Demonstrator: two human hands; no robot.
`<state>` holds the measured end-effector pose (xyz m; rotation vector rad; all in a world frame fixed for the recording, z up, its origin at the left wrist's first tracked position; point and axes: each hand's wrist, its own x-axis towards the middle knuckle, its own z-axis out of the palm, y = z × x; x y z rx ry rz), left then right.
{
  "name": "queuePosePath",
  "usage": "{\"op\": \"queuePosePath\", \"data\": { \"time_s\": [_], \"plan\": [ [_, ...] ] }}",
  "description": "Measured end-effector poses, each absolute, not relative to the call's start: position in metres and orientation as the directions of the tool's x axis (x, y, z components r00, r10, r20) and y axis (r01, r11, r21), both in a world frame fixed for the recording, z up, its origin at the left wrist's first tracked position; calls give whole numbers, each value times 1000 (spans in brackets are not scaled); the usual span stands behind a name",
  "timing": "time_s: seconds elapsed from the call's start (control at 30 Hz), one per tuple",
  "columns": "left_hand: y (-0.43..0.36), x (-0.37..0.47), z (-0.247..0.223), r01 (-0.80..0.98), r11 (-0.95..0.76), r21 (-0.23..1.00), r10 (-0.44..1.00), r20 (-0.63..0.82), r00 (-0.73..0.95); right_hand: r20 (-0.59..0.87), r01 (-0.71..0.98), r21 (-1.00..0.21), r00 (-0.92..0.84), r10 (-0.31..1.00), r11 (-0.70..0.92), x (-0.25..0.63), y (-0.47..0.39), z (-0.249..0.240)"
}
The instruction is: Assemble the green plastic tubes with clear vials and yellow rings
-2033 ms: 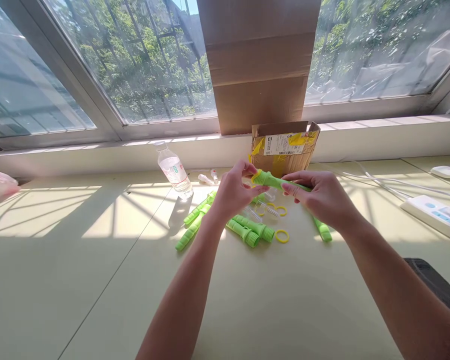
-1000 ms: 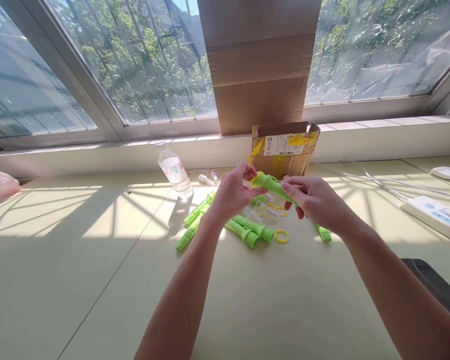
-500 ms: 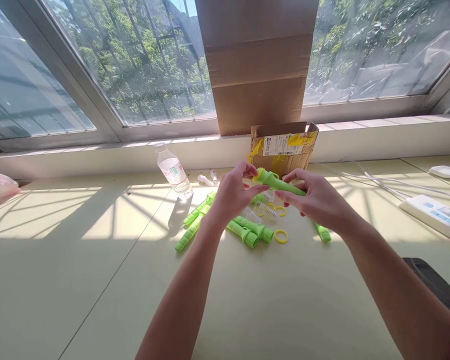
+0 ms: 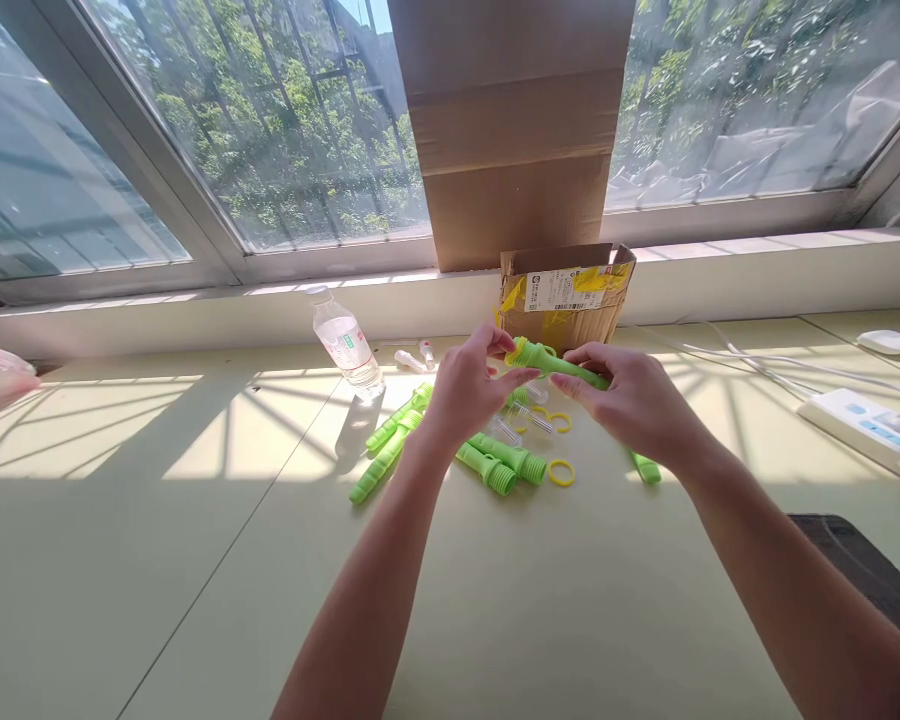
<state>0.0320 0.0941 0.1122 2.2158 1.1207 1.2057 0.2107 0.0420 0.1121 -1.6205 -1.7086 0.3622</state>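
Observation:
My right hand [image 4: 639, 395] is closed round the body of a green ribbed plastic tube [image 4: 572, 372], held tilted above the table. At its upper left end, my left hand [image 4: 469, 380] pinches a yellow ring [image 4: 517, 349] that sits on the threaded mouth. Below the hands lie more green tubes [image 4: 487, 468], some partly covered by my left forearm. Loose yellow rings [image 4: 561, 473] and small clear plastic caps [image 4: 504, 430] are scattered between the hands. One more green tube [image 4: 646, 467] pokes out from under my right hand.
Behind the hands stands an open cardboard box [image 4: 566, 295]. A water bottle [image 4: 349, 345] is to the left, with small clear pieces [image 4: 412, 358] beside it. On the right are a power strip [image 4: 866, 425] with cables and a dark flat object [image 4: 862, 570].
The right fingers have drawn in along the green tube, with the thumb closer to the left hand. The left hand stays at the yellow ring; the view has shifted slightly.

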Motion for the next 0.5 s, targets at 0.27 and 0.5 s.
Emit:
{"op": "queuePosePath", "data": {
  "time_s": [0.27, 0.5],
  "plan": [
    [95, 32, 112, 406, -616, 675, 788, 520, 330, 238, 609, -776, 44, 970, 163, 215, 46, 109],
    [95, 32, 113, 365, -614, 700, 790, 543, 286, 131, 444, -890, 32, 991, 103, 213, 40, 118]
  ]
}}
